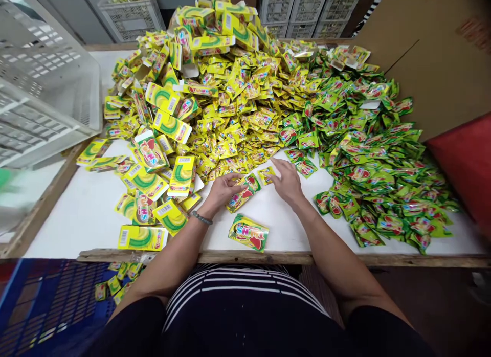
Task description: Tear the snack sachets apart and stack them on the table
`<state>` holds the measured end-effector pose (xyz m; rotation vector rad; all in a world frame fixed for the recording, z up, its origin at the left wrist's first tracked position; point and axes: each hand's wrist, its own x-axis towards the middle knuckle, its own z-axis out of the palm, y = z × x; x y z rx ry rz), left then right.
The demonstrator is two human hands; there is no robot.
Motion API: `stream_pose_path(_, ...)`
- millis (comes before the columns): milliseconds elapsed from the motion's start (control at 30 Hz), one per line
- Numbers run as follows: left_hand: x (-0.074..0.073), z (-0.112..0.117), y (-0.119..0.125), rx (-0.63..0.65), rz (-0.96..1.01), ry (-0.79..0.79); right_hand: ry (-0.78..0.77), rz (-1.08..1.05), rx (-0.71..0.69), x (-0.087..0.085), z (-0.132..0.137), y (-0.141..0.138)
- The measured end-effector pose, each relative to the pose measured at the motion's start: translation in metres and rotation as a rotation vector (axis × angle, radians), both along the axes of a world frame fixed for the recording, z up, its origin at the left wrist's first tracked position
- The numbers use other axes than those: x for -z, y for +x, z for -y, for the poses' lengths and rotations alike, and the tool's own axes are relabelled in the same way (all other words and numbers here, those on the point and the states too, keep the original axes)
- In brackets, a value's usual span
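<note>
My left hand [222, 193], a beaded bracelet at its wrist, is closed on a small printed candy box [249, 189] with a watermelon picture. To its right, my right hand [287, 183] has its thumb and fingers at a small yellow candy packet [265, 175], close to the box's end. Just below them, a second candy box [249, 232] lies flat near the table's front edge. Beyond my hands spreads a heap of yellow candy packets [238, 121]. A heap of green candy packets [368, 157] covers the right side.
Yellow cartons [164, 127] are piled at left and on top of the heap at the back. A white plastic crate [49, 91] stands tilted at far left. A blue basket [57, 300] with packets sits below the table's wooden edge [284, 257]. Cardboard [433, 55] borders the right.
</note>
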<state>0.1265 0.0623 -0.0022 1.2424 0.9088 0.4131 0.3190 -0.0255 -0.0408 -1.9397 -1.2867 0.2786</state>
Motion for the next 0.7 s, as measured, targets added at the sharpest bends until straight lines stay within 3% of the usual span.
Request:
stream_pose_path(100,0.001,-0.002,0.001,-0.014,0.020,-0.026,-0.145,0.142,-0.107,0.005,-0.002,0.005)
stream_pose_path(200,-0.002,-0.001,0.001,-0.040,0.021,-0.059,-0.219,0.147,-0.110,0.005,0.001,0.006)
stream_pose_path(267,-0.004,-0.001,0.001,-0.058,0.001,-0.041,-0.198,0.066,-0.034,0.001,0.005,0.008)
stream_pose_path(367,-0.004,0.000,0.000,-0.053,-0.021,-0.009,-0.054,-0.241,0.065,-0.009,0.009,0.011)
stream_pose_path(467,-0.003,0.000,0.001,-0.038,-0.013,-0.030,0.125,-0.539,0.036,-0.018,0.009,0.005)
stream_pose_path(700,-0.009,0.002,0.001,0.049,0.082,-0.121,0.054,-0.515,-0.152,-0.028,0.009,-0.012)
